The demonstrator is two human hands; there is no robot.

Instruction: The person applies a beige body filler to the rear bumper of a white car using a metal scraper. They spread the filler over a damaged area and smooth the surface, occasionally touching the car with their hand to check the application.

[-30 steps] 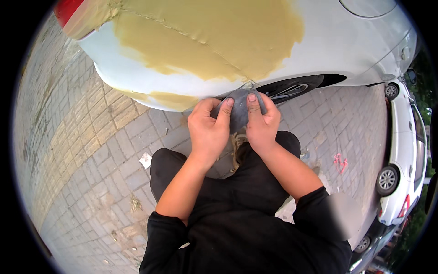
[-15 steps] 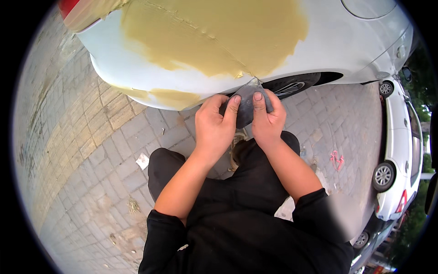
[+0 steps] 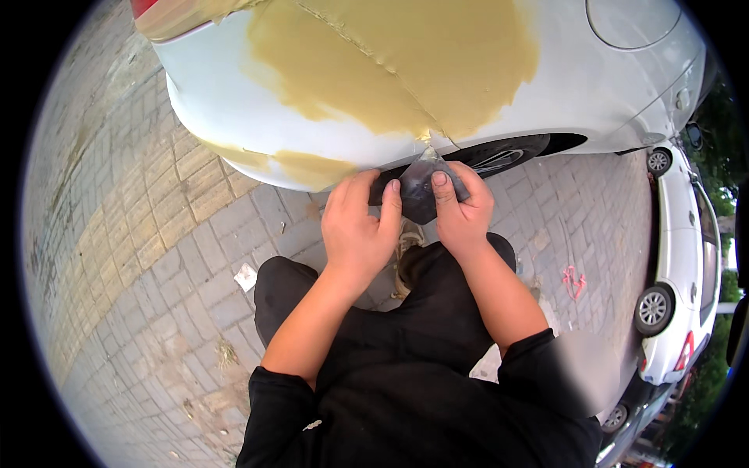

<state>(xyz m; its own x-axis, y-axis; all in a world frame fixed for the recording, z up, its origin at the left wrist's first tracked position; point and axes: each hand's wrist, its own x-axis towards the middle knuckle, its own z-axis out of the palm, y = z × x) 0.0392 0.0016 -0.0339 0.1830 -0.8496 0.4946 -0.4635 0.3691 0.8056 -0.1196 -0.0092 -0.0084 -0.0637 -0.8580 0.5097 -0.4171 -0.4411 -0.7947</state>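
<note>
Between both hands is a dark grey, flexible-looking sheet (image 3: 421, 193), its pale, worn tip pointing up toward the car. Its exact kind is unclear. My left hand (image 3: 360, 226) grips its left side, with the thumb in front and fingers partly hidden behind. My right hand (image 3: 464, 207) pinches the right side, thumb pressed on its face. The tip is by the lower edge of the white car's rear panel (image 3: 211, 86), just below a small lump of filler (image 3: 424, 136). Yellowish-tan body filler (image 3: 460, 70) covers a broad patch above, crossed by a raised seam.
The car's rear wheel (image 3: 499, 156) is just right of my hands. A red tail light (image 3: 142, 6) sits upper left. Paving bricks (image 3: 187, 273) lie below, with a white scrap (image 3: 246, 277) and pink strands (image 3: 574, 282). Another white car (image 3: 677, 249) stands at the right.
My hands and the grey sheet have shifted slightly downward, its tip a little lower. The car and filler patch appear farther right as the view shifts.
</note>
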